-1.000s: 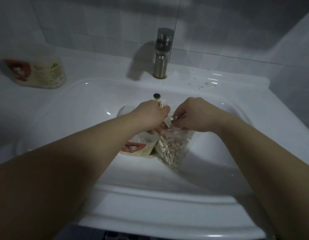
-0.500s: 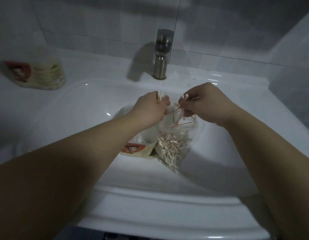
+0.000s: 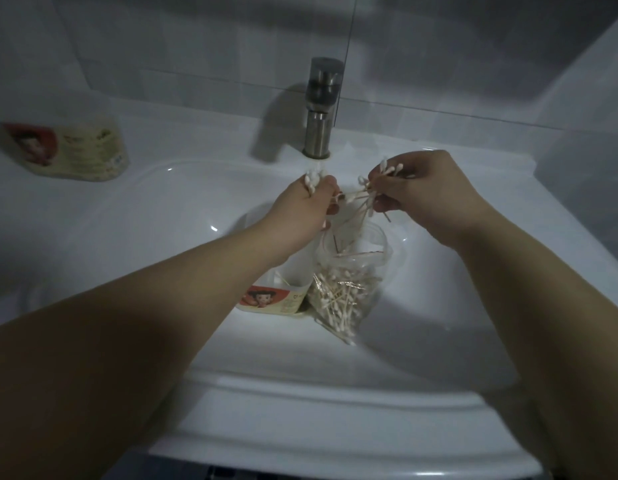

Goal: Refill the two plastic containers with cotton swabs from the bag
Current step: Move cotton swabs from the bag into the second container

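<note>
Container (image 3: 276, 301) label: cartoon face, text unreadable. Before faucet (image 3: 320, 109), left hand (image 3: 300, 211) grips swabs (image 3: 312, 181), tips faucetward; right hand (image 3: 425, 192) pinches splayed bunch (image 3: 364, 200).

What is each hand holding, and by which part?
Left hand grips a bundle of cotton swabs by the sticks; right hand pinches a loose bunch by the sticks.

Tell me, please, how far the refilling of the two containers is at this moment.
Done: little that shows; the open container in the sink looks almost empty. In hand: the left hand grips a bundle of swabs, the right hand pinches loose swabs above the bag. Left: many swabs lie in the bag, and the second container sits apart on the counter, its fill unclear.
</note>
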Available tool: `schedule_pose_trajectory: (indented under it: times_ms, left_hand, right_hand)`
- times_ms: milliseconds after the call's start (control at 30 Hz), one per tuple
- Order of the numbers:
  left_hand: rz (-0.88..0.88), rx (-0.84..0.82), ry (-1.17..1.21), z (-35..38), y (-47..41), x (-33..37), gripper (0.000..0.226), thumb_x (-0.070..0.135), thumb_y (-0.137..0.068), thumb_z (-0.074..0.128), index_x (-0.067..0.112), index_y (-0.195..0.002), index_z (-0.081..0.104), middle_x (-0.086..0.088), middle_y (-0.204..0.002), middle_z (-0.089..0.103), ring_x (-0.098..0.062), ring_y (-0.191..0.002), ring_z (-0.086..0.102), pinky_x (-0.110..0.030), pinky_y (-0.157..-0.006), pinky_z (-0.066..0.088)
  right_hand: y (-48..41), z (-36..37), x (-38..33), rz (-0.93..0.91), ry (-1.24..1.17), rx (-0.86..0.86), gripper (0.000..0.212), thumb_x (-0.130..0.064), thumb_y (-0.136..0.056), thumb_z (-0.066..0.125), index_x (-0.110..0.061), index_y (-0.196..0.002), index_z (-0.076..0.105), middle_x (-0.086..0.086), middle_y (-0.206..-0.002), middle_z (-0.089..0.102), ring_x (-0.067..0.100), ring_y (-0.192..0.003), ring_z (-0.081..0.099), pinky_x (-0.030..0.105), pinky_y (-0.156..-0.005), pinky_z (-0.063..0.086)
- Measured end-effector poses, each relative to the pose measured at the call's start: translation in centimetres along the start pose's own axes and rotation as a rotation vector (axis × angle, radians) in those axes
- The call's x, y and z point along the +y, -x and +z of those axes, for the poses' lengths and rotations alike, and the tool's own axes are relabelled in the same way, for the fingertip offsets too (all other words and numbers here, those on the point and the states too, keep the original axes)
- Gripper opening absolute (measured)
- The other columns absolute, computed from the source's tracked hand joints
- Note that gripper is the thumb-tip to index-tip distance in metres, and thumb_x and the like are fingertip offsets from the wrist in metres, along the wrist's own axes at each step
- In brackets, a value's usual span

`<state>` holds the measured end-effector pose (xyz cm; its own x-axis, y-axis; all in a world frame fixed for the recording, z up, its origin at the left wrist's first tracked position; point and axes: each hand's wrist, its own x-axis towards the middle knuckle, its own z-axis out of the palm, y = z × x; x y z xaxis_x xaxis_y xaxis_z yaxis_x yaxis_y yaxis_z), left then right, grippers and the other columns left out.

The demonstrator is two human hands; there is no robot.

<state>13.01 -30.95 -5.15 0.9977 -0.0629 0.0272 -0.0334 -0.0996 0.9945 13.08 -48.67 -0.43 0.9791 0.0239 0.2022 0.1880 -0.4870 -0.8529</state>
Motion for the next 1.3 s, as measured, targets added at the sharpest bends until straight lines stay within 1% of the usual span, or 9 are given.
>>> schedule_pose_trajectory:
  times_ms: [133,300,400,500,633,800,1033,1133,1300]
  left_hand:
    - [-0.097,-0.024,0.157,0.1,0.1,0.1,0.020,0.032,-0.108,0.045,0.019,-0.100,0.058,-0.008,-0.114,0.072,-0.028,-0.109,0.072,-0.049,-0.094,0.059]
    - [-0.078,-0.027,0.166,-0.2,-0.1,0.3,0.037,0.036,-0.109,0.042,0.009,-0.126,0.060,-0.004,-0.121,0.073,-0.021,-0.108,0.072,-0.041,-0.092,0.060]
    - [-0.059,-0.051,0.104,-0.1,0.1,0.2,0.035,0.045,-0.106,0.044,0.017,-0.118,0.061,-0.004,-0.120,0.073,-0.023,-0.110,0.071,-0.048,-0.098,0.057]
    - [-0.053,-0.133,-0.031,0.0,0.4,-0.3,0.051,0.060,-0.092,0.044,0.023,-0.120,0.065,-0.012,-0.114,0.075,-0.032,-0.108,0.071,-0.053,-0.101,0.053]
    - [-0.055,-0.231,0.014,0.1,0.6,-0.4,0.037,0.037,-0.110,0.037,0.014,-0.120,0.065,-0.008,-0.097,0.077,-0.020,-0.082,0.073,-0.034,-0.071,0.061]
    - [-0.064,-0.233,-0.120,-0.2,0.5,-0.5,0.035,0.040,-0.110,0.035,0.016,-0.108,0.061,0.004,-0.069,0.064,-0.007,-0.048,0.052,-0.023,-0.051,0.045]
    - [-0.105,-0.211,-0.128,-0.3,0.0,-1.1,0.036,0.048,-0.106,0.042,0.016,-0.111,0.057,0.003,-0.065,0.046,-0.007,-0.044,0.041,-0.021,-0.044,0.035]
    - [-0.126,-0.189,-0.061,-0.4,0.1,-0.8,0.037,0.050,-0.105,0.045,0.014,-0.097,0.054,0.004,-0.062,0.042,-0.008,-0.042,0.036,-0.021,-0.043,0.031]
    - [-0.179,-0.169,0.121,-0.5,0.5,0.0,0.050,0.057,-0.102,0.047,0.010,-0.089,0.060,0.004,-0.058,0.036,-0.010,-0.045,0.030,-0.021,-0.045,0.025]
  right_hand:
    - [0.0,0.0,0.1,0.025,-0.077,-0.019,0.011,0.002,-0.091,0.067,-0.004,-0.089,0.076,0.013,-0.081,0.072,0.022,-0.069,0.071,0.033,-0.077,0.062]
    - [-0.1,0.0,0.3,0.013,-0.057,-0.069,0.010,0.003,-0.091,0.067,-0.001,-0.088,0.075,0.015,-0.081,0.072,0.022,-0.066,0.070,0.034,-0.075,0.062]
    - [0.1,0.3,0.3,-0.016,-0.019,-0.106,0.007,0.000,-0.092,0.068,0.000,-0.092,0.075,0.014,-0.080,0.073,0.024,-0.068,0.072,0.039,-0.080,0.064]
    - [0.4,0.8,0.1,-0.030,-0.039,-0.128,0.008,0.000,-0.093,0.067,0.002,-0.092,0.075,0.016,-0.081,0.074,0.027,-0.071,0.074,0.041,-0.080,0.064]
    - [0.6,1.4,0.2,-0.042,-0.042,-0.156,0.011,0.003,-0.093,0.063,0.001,-0.090,0.073,0.020,-0.082,0.072,0.027,-0.071,0.072,0.044,-0.082,0.063]
    - [0.3,1.4,0.3,-0.014,-0.071,-0.133,0.014,0.005,-0.092,0.062,-0.002,-0.088,0.073,0.016,-0.083,0.071,0.024,-0.069,0.069,0.043,-0.083,0.063]
    - [-0.2,0.6,0.5,0.004,-0.090,-0.048,0.015,0.003,-0.094,0.061,-0.003,-0.088,0.073,0.018,-0.082,0.070,0.026,-0.069,0.069,0.035,-0.073,0.061]
    - [-0.8,-0.2,0.8,0.023,-0.138,0.023,0.015,0.004,-0.093,0.061,-0.003,-0.086,0.072,0.017,-0.080,0.070,0.026,-0.068,0.069,0.032,-0.072,0.058]
    - [-0.5,-0.5,1.0,0.021,-0.011,-0.032,0.013,0.003,-0.091,0.062,-0.001,-0.087,0.074,0.020,-0.078,0.072,0.028,-0.068,0.071,0.043,-0.079,0.063]
